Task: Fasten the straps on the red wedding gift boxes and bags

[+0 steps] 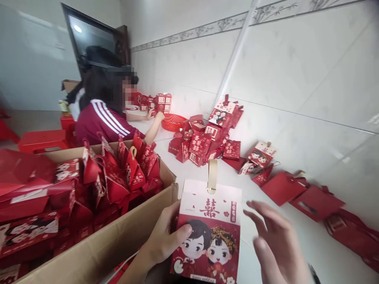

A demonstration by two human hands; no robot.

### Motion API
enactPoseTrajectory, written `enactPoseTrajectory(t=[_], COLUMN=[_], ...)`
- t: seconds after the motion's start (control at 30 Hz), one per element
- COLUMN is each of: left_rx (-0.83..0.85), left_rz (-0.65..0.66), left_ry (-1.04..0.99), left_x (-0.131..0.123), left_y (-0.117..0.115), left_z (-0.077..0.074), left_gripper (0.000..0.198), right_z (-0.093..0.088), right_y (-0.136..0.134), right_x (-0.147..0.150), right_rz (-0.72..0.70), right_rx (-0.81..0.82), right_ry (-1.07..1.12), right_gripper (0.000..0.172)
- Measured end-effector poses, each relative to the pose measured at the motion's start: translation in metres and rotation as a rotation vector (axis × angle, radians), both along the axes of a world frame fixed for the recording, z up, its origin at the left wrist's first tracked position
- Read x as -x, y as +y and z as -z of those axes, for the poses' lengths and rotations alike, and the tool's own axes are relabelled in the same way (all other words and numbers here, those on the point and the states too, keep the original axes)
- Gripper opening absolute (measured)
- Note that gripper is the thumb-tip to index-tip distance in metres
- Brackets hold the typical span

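A red and white gift box [209, 228] with a cartoon couple printed on its front is upright close before me. My left hand [166, 236] grips its left side, the thumb lying across the front. From the top of the box rises a gold ribbon loop [212, 175]. Just right of the box is my right hand [274, 240], apart from it, fingers spread and slightly blurred, with nothing in them. The bottom of the box runs out of the frame.
At the left a cardboard carton [118, 225] holds many red gift boxes. More red boxes [201, 144] are piled on the white table [166, 161], and others lie along the wall. Farther back, a person in a maroon top [100, 122] sits by a red basket [174, 123].
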State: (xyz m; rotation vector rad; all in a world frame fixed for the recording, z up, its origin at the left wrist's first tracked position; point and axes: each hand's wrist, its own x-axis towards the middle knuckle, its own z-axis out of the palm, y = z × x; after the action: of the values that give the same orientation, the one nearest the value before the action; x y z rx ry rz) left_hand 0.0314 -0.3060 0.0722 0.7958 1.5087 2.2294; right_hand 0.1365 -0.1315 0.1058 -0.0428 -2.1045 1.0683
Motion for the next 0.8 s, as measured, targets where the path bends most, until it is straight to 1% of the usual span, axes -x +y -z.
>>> enactPoseTrajectory(t=[0.03, 0.07, 0.17, 0.23, 0.3, 0.4, 0.5, 0.6, 0.67, 0.7, 0.73, 0.8], left_rx=[0.015, 0.038, 0.108, 0.141, 0.161, 0.154, 0.116, 0.113, 0.149, 0.187, 0.237, 0.353], left_rz=[0.051, 0.086, 0.153, 0.188, 0.22, 0.227, 0.234, 0.248, 0.22, 0.183, 0.127, -0.046], left_ry=[0.015, 0.034, 0.131, 0.197, 0.232, 0.211, 0.164, 0.163, 0.213, 0.259, 0.321, 0.497], left_x=[-0.002, -0.003, -0.003, -0.002, -0.002, -0.003, -0.006, -0.008, -0.01, -0.011, -0.012, -0.013], left_y=[0.002, 0.004, 0.007, 0.007, 0.008, 0.01, 0.015, 0.018, 0.018, 0.018, 0.017, 0.018], left_z=[0.0, 0.0, 0.001, 0.001, 0.002, 0.002, 0.001, -0.002, -0.006, -0.007, -0.009, -0.013], left_gripper=[0.049, 0.048, 0.042, 0.039, 0.038, 0.037, 0.038, 0.039, 0.036, 0.032, 0.028, 0.021], right_z=[-0.005, -0.011, -0.031, -0.042, -0.048, -0.05, -0.048, -0.046, -0.044, -0.043, -0.041, -0.036], right_y=[0.002, 0.005, 0.011, 0.014, 0.015, 0.014, 0.015, 0.017, 0.02, 0.021, 0.023, 0.025], right_x=[0.007, 0.015, 0.034, 0.043, 0.048, 0.052, 0.054, 0.055, 0.052, 0.049, 0.046, 0.037], right_rz=[0.021, 0.01, -0.087, -0.184, -0.257, -0.288, -0.257, -0.233, -0.229, -0.206, -0.163, -0.034], right_rx=[0.063, 0.094, 0.177, 0.253, 0.314, 0.385, 0.443, 0.448, 0.414, 0.382, 0.339, 0.241], right_ry=[0.034, 0.048, -0.026, -0.097, -0.123, -0.061, 0.014, 0.048, 0.05, 0.054, 0.063, 0.077], right_gripper=[0.027, 0.028, 0.029, 0.023, 0.017, 0.015, 0.012, 0.012, 0.01, 0.01, 0.015, 0.031])
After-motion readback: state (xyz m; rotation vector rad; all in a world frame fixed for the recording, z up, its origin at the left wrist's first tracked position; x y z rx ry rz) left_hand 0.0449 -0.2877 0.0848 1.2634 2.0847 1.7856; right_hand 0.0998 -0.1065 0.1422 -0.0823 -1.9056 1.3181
